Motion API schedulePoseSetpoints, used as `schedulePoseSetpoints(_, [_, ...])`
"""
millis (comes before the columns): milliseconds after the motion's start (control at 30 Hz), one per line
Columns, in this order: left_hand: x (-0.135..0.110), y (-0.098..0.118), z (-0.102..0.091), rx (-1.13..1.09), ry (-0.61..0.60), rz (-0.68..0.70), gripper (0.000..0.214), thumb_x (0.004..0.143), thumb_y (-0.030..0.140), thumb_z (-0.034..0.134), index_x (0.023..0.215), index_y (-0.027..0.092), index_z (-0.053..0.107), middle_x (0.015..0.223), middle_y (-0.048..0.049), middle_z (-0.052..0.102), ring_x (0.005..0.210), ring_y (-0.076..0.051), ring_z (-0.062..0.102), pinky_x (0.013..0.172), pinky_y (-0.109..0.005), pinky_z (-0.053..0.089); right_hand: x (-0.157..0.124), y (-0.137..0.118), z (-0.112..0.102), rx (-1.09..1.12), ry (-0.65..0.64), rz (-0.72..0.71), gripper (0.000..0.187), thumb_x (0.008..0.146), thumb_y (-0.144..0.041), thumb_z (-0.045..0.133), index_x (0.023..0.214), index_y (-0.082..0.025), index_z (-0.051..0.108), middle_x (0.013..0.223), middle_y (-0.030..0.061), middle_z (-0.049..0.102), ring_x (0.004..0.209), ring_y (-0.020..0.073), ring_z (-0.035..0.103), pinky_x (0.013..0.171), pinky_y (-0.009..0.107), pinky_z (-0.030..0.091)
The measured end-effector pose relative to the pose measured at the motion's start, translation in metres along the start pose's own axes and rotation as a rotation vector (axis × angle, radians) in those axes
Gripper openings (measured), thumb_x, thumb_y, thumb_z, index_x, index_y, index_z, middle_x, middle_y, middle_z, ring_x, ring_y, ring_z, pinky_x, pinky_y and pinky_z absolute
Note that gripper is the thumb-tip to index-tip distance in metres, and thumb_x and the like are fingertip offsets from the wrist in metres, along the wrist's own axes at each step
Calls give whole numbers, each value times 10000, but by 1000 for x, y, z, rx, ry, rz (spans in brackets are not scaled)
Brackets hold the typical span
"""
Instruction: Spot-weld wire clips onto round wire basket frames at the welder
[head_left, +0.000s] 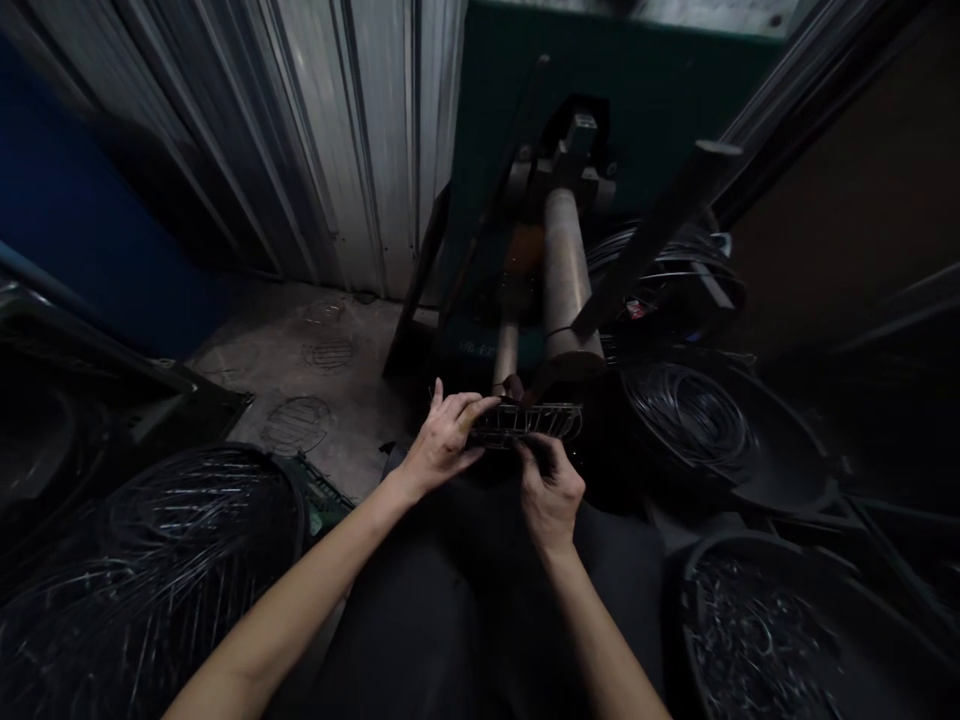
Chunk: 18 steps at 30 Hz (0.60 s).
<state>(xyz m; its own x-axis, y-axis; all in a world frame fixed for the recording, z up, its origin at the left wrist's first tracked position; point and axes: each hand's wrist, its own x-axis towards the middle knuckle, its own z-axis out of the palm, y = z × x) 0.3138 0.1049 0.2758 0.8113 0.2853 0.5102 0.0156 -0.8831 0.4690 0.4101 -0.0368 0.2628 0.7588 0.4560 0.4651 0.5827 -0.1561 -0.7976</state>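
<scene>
A small wire rack is held level between both hands, close under the end of a machine's metal arm. My left hand grips its left end, thumb below and fingers along the top. At its near edge, my right hand pinches with thumb and fingers; a thin part may be in that pinch, but it is too dark to tell. A lower rod of the machine reaches down to the rack's far side.
A green machine body stands ahead. On the right are a tub with a wire coil and a tub of small metal pieces. At left sits a basin of wire frames. Round wire grids lie on the floor.
</scene>
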Motion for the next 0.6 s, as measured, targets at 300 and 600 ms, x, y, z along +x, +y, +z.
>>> schedulePoseSetpoints(300, [2,-5,4,103,48,39,603,776,169,599,1328,242,370,1149,-64,537,1086,-216,552,1129,-601,145,2,-3,1,-6,-12,9,188,858,-351,539,865,-182,620,824,23,683,746,141,628,733,274,497])
schedulePoseSetpoints(600, [-22,-24,6,39,80,-56,886,738,282,684,1432,253,134,1408,-141,336,1352,-304,297,1114,-614,93,-42,8,-107,-274,117,229,347,787,-426,601,1046,-200,648,1030,84,670,900,211,637,840,348,498])
